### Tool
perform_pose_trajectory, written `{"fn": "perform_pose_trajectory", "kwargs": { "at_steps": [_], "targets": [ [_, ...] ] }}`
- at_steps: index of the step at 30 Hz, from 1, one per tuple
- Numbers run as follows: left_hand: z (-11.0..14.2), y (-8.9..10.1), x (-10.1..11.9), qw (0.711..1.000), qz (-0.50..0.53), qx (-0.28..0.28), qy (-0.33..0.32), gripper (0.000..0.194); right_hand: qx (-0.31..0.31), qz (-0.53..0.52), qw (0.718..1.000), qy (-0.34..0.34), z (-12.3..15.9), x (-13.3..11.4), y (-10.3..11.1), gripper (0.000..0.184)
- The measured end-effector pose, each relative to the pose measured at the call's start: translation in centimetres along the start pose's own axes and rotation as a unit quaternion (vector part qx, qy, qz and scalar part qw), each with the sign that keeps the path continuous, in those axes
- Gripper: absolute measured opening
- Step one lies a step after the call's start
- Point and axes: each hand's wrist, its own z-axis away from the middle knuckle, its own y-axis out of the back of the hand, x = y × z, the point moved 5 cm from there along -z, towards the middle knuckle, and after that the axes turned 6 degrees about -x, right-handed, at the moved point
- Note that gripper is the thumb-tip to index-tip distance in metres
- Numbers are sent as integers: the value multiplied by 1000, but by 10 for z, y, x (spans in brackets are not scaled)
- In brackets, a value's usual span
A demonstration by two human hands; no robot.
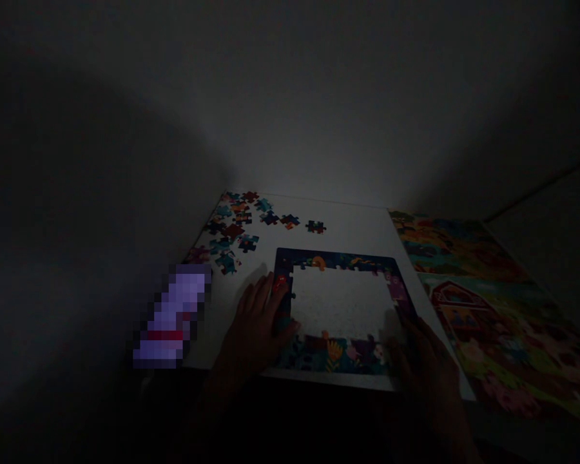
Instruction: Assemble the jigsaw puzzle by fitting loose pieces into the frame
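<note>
A partly built jigsaw (341, 262) lies on a white board (357, 222): its dark border frame is joined and the middle is bare white. My left hand (258, 325) rests flat on the frame's left edge, fingers stretched out. My right hand (423, 364) lies at the frame's lower right corner in deep shadow, and its fingers are hard to make out. Several loose puzzle pieces (236, 225) are scattered at the board's far left, beyond my left hand.
A colourful farm picture sheet (488, 309) lies to the right of the board. A blurred purple object (171, 316) sits at the board's left edge. The scene is very dark, with a plain wall behind.
</note>
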Motion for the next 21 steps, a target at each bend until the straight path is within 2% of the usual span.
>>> {"fn": "perform_pose_trajectory", "kwargs": {
  "at_steps": [4, 10, 13, 17, 21],
  "targets": [
    [-2, -9, -4, 999, -44, 1, -19, 82, -1, 20, 1000, 17, -1, 4, -5, 54],
    [1, -11, -4, 993, -99, 14, -66, 92, -8, 52, 998, 41, 0, 10, -9, 50],
    [1, -11, -3, 993, -99, -21, -59, 94, -13, 77, 994, 81, 2, 17, -10, 50],
    [0, -9, -2, 992, -85, -79, -40, 93, -50, 102, 977, 182, 4, 24, -15, 52],
    [-1, -6, 1, 993, -58, -102, -30, 92, -38, 107, 981, 158, -4, 34, -16, 56]
  ]
}}
